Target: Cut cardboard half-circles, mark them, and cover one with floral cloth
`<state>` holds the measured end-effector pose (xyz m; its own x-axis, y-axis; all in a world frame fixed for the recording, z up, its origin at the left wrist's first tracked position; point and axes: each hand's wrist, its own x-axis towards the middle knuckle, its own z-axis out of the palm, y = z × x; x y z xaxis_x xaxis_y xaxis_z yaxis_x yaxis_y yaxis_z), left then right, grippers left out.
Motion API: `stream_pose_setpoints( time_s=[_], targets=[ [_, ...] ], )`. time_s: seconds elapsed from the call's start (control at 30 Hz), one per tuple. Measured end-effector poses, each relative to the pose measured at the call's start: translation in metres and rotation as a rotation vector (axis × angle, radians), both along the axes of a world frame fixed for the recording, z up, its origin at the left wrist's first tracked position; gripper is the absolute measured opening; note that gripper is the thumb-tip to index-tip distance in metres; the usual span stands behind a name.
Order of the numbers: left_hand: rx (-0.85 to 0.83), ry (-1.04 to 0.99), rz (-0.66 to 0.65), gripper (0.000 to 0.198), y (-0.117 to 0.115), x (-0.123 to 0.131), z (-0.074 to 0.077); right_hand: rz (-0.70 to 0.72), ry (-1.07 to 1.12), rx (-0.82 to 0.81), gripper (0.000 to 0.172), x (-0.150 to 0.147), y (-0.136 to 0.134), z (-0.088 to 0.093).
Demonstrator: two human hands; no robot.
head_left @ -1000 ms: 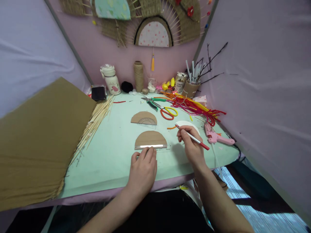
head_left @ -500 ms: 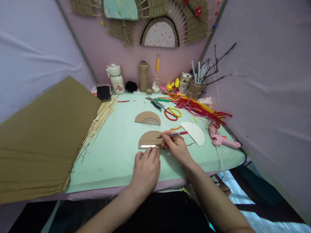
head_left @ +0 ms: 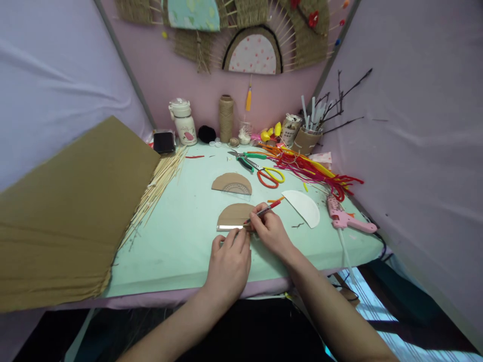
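Observation:
A brown cardboard half-circle (head_left: 234, 214) lies on the table close to me. Along its straight edge is a shiny metal ruler (head_left: 227, 228), which the fingertips of my left hand (head_left: 229, 256) hold down. My right hand (head_left: 272, 230) pinches a red pen (head_left: 272, 205), tilted, with its tip at the cardboard just above the ruler. The ruler's right end is hidden by my hands. Farther back, a clear protractor (head_left: 237, 189) overlaps a second cardboard half-circle (head_left: 231, 179). A white half-circle (head_left: 303, 207) lies right of my right hand.
Scissors (head_left: 268, 178) and green-handled pliers (head_left: 247, 161) lie behind. At right are a pink glue gun (head_left: 345, 219) and red and yellow pipe cleaners (head_left: 315, 173). Thin sticks (head_left: 158, 186) and a big cardboard sheet (head_left: 79, 211) occupy the left. A bottle (head_left: 184, 125) and twine spool (head_left: 226, 118) stand at the back.
The pen has tipped more steeply, and its tip has come down toward the ruler's edge. My left hand stays on the ruler. The whole view has shifted slightly.

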<state>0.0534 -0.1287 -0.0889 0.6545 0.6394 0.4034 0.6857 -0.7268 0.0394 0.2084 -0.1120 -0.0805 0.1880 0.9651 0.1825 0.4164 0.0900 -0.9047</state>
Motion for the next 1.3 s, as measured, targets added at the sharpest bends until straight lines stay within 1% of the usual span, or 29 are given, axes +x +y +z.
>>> stream_pose_setpoints(
  time_s=[0.13,0.33,0.47,0.7,1.3],
  targets=[
    [0.007,-0.002,0.000,0.033,-0.0001,-0.0006,0.0002,-0.008,-0.067,-0.014,0.019,-0.0004,-0.0002,0.0005],
    [-0.006,0.000,0.000,0.034,-0.0009,-0.0014,0.0003,0.001,-0.069,-0.052,0.016,-0.0002,0.0004,-0.0005],
    [-0.003,0.001,0.001,0.034,-0.0009,-0.0012,0.0002,0.022,-0.059,-0.045,0.016,-0.0007,0.0004,0.0011],
    [-0.010,-0.010,0.000,0.035,-0.0001,-0.0011,0.0004,0.010,-0.123,-0.032,0.017,-0.0012,0.0001,0.0011],
    [-0.003,-0.002,0.009,0.036,-0.0002,-0.0010,-0.0006,0.018,-0.139,-0.024,0.018,-0.0013,0.0004,0.0018]
  ],
)
